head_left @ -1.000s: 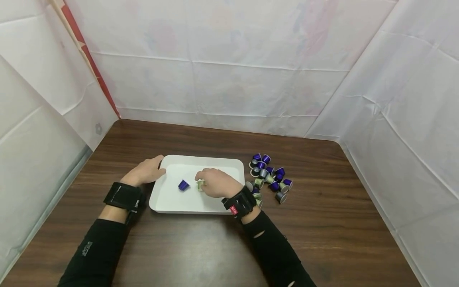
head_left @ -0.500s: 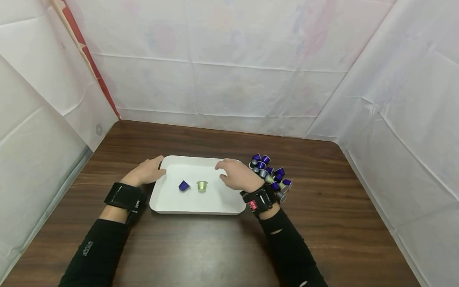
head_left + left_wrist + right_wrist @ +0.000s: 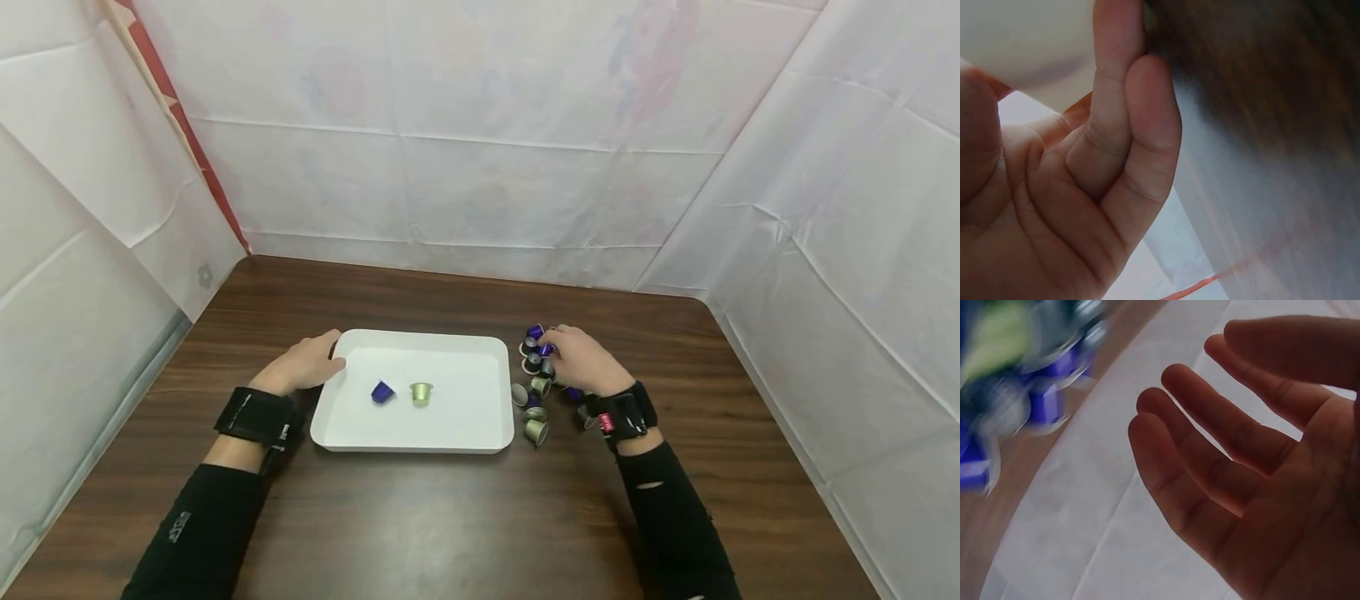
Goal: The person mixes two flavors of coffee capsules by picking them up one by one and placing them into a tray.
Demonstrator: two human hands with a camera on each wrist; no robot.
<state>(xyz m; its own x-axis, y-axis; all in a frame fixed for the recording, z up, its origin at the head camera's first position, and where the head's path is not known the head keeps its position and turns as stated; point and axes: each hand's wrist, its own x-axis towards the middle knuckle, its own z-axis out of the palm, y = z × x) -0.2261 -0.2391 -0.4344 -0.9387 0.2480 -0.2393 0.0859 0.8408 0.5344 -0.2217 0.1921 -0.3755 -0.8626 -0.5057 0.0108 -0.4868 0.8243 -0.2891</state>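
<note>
My left hand (image 3: 303, 364) grips the left rim of a white tray (image 3: 457, 417), thumb on the rim. In the left wrist view its fingers (image 3: 1154, 106) curve beside the tray's pale side. Two coffee capsules lie on the tray: a purple one (image 3: 382, 393), tilted, and a light green one (image 3: 421, 394), rim up. My right hand (image 3: 588, 362) reaches over the pile of capsules right of the tray and covers part of it. In the right wrist view that hand's fingers are spread and loosely bent, holding nothing, with blurred purple, green and grey capsules (image 3: 1046, 406) beyond them.
More loose capsules, such as a green one (image 3: 536, 431) and a grey one (image 3: 520, 394), lie between the tray and the right arm. The brown wooden table (image 3: 375, 525) is bounded by white sheeting (image 3: 480, 192) at the back and sides.
My right hand let go of the green capsule, leaving it on the tray, and moved right to the capsule pile. The left hand has stayed at the tray's left rim.
</note>
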